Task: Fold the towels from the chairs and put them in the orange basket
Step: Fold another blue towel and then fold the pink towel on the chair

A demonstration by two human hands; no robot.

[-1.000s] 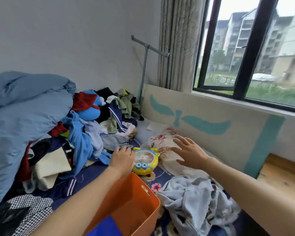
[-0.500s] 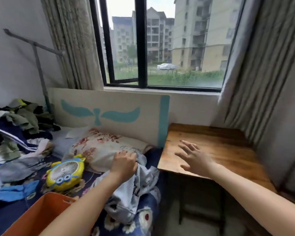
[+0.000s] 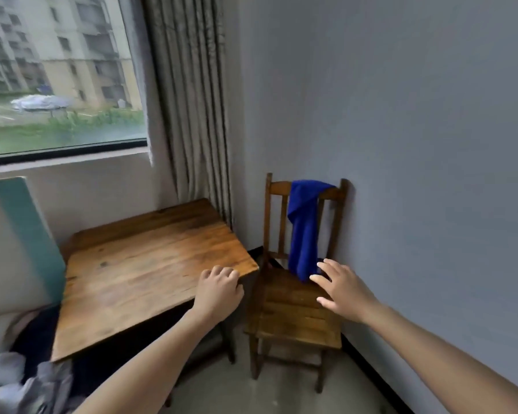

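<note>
A blue towel [image 3: 304, 231] hangs over the top rail of a wooden chair [image 3: 296, 312] that stands against the grey wall. Its lower end reaches the seat. My right hand [image 3: 343, 288] is stretched out with spread fingers just in front of the towel's lower end, apart from it. My left hand [image 3: 219, 291] hovers with loosely curled fingers over the near right corner of the wooden table and holds nothing. The orange basket is out of view.
A wooden table [image 3: 144, 264] stands left of the chair under the window. A striped curtain [image 3: 192, 100] hangs in the corner. The bed's headboard [image 3: 21, 243] and crumpled grey cloth [image 3: 21, 383] are at the lower left. Grey floor lies under the chair.
My view has swung right, from the cluttered bed past the table to the chair in the corner. The orange basket has left the view. Both hands have moved along, the right toward the towel.
</note>
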